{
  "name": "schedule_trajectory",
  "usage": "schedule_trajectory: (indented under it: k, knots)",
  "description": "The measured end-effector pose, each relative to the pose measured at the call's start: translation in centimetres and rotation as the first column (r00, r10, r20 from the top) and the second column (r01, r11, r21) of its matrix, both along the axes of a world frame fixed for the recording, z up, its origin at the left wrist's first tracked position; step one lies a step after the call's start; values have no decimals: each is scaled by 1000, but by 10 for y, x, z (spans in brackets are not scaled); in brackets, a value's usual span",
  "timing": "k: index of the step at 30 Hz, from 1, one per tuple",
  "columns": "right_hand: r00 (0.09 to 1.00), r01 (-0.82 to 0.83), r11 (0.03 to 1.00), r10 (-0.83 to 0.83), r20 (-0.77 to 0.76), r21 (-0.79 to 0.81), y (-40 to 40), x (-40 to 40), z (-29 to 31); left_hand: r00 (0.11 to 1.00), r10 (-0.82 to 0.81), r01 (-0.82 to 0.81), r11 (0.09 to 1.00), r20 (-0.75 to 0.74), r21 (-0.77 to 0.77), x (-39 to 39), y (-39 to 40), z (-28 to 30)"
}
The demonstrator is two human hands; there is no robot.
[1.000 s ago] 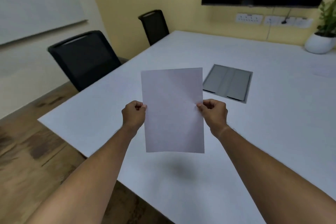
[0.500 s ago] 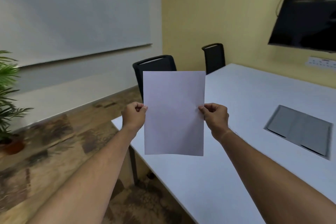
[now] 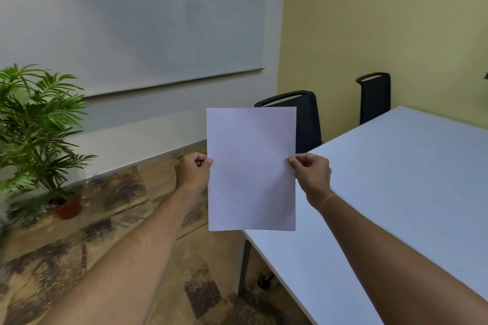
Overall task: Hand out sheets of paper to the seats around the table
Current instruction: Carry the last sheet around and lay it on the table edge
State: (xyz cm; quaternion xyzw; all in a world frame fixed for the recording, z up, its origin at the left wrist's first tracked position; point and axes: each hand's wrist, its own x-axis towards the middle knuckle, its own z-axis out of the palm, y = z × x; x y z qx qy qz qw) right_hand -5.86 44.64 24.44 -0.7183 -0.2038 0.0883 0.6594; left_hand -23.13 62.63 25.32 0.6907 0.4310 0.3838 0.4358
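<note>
I hold a blank white sheet of paper (image 3: pixel 250 169) upright in front of me, above the corner of the white table (image 3: pixel 401 192). My left hand (image 3: pixel 194 171) pinches its left edge and my right hand (image 3: pixel 311 173) pinches its right edge, both about halfway up. Behind the sheet a black chair (image 3: pixel 307 119) stands at the table's left side, partly hidden by the paper. A second black chair (image 3: pixel 373 97) stands farther along the same side.
A potted palm (image 3: pixel 39 129) in a brown pot stands on the wooden floor (image 3: pixel 105 232) at the left, by the wall. A large whiteboard (image 3: pixel 132 21) hangs on that wall. The table's metal leg (image 3: pixel 244 266) shows under its near corner.
The view has swung left: the table, its grey panel and the screen slid right and mostly out of frame, and the plant came into view. Both hands keep the same hold on the sheet.
</note>
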Motion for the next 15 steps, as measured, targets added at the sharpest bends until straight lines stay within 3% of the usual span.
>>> schedule_trajectory:
  k: [15]
  knots:
    - [999,-44,999,44,-1,13,259,104,16,997,74,-72,996,-37,53,107,251,23]
